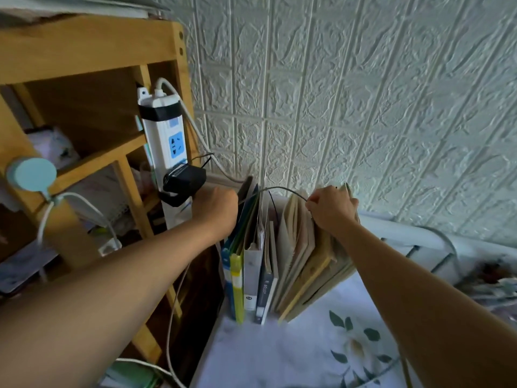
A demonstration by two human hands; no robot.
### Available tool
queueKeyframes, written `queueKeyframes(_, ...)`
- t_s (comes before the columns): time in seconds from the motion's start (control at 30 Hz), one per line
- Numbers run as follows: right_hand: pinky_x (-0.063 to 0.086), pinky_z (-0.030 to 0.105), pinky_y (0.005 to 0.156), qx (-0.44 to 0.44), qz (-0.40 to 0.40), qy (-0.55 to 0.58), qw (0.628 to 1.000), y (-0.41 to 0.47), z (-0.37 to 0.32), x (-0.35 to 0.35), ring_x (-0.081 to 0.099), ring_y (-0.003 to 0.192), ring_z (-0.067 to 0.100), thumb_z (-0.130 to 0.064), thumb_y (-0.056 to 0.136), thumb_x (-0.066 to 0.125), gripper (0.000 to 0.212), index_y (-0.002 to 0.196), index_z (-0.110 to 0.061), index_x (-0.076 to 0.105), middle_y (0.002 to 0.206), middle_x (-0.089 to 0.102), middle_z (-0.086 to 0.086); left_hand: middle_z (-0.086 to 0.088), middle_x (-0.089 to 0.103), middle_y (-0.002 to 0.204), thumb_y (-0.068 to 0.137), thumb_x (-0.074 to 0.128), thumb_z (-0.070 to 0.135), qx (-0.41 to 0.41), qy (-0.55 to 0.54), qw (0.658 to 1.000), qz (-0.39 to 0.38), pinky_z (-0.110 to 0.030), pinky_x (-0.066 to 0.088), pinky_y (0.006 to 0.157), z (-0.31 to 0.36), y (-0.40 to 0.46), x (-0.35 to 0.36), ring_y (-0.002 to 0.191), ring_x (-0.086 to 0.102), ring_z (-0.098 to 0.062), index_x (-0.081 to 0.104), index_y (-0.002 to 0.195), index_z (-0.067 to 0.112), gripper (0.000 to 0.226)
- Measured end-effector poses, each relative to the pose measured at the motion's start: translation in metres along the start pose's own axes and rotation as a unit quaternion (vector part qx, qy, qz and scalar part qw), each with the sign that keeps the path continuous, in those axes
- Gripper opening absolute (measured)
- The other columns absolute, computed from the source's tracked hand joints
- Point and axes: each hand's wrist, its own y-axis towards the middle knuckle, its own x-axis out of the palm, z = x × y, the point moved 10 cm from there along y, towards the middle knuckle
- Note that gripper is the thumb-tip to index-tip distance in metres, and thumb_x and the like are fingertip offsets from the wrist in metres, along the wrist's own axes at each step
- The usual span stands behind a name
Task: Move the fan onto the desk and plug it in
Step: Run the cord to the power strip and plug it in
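We are at the plugging step: our left hand (216,208) is closed in a fist near the lower end of the power strip (165,141), at ten o'clock from the books, and probably holds the plug end of the thin cable (282,189), but we cannot see the plug itself. Our right hand (330,210), at three o'clock from the left one, pinches the same cable with narrow fingers, so it arches over the row of books (279,261). The fan itself is not in view. Next we must find a free socket below the black adapter (184,179) and push straight. The wooden shelf (84,51) holds blurred items we cannot name.
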Motion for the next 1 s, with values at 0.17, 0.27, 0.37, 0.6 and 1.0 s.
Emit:
queueKeyframes(0.17, 0.029, 0.044, 0.101, -0.012, -0.020, -0.008, 1.000, -0.004, 0.000, 0.005, 0.037, 0.121, 0.029, -0.027, 0.087, 0.055, 0.028, 0.113, -0.025, 0.066, 0.116, 0.061, 0.005, -0.010, 0.068, 0.102, 0.084, 0.055, 0.002, 0.019, 0.001, 1.000, 0.004, -0.028, 0.039, 0.063, 0.002, -0.004, 0.000, 0.096, 0.064, -0.028, 0.065, 0.103, 0.010, 0.023)
queueKeyframes(0.27, 0.030, 0.044, 0.104, -0.020, -0.030, -0.003, 0.999, -0.009, -0.001, 0.004, 0.033, 0.127, 0.031, -0.027, 0.083, 0.064, 0.048, 0.129, -0.024, 0.053, 0.129, 0.053, 0.008, -0.010, 0.066, 0.105, 0.084, 0.054, 0.001, 0.030, -0.025, 0.999, 0.011, -0.029, 0.039, 0.064, 0.003, -0.009, -0.004, 0.098, 0.062, -0.028, 0.062, 0.105, 0.012, 0.025)
queueKeyframes(0.37, 0.030, 0.041, 0.105, -0.026, -0.021, 0.015, 0.999, -0.014, -0.001, -0.004, 0.034, 0.126, 0.033, -0.019, 0.077, 0.069, 0.058, 0.132, -0.022, 0.049, 0.132, 0.050, 0.010, -0.010, 0.064, 0.106, 0.081, 0.055, -0.004, 0.051, -0.057, 0.997, 0.018, -0.029, 0.041, 0.064, 0.006, -0.013, -0.008, 0.098, 0.061, -0.029, 0.058, 0.109, 0.012, 0.033)
queueKeyframes(0.6, 0.035, 0.037, 0.096, -0.023, -0.012, 0.044, 0.999, -0.040, -0.001, -0.028, 0.034, 0.124, 0.033, -0.012, 0.076, 0.069, 0.062, 0.134, -0.020, 0.048, 0.133, 0.045, 0.012, -0.010, 0.062, 0.113, 0.079, 0.056, -0.005, 0.070, -0.092, 0.993, 0.028, -0.035, 0.052, 0.076, 0.009, -0.031, -0.019, 0.104, 0.060, -0.028, 0.055, 0.118, 0.011, 0.042)
queueKeyframes(1.0, 0.033, 0.034, 0.093, 0.011, -0.016, 0.017, 1.000, -0.153, -0.010, -0.068, 0.039, 0.117, 0.032, -0.018, 0.076, 0.067, 0.058, 0.130, -0.013, 0.047, 0.124, 0.050, 0.016, -0.012, 0.052, 0.132, 0.083, 0.060, 0.010, 0.097, -0.127, 0.987, 0.001, -0.041, 0.051, 0.090, 0.006, -0.098, -0.043, 0.121, 0.049, -0.031, 0.041, 0.134, 0.014, 0.056)
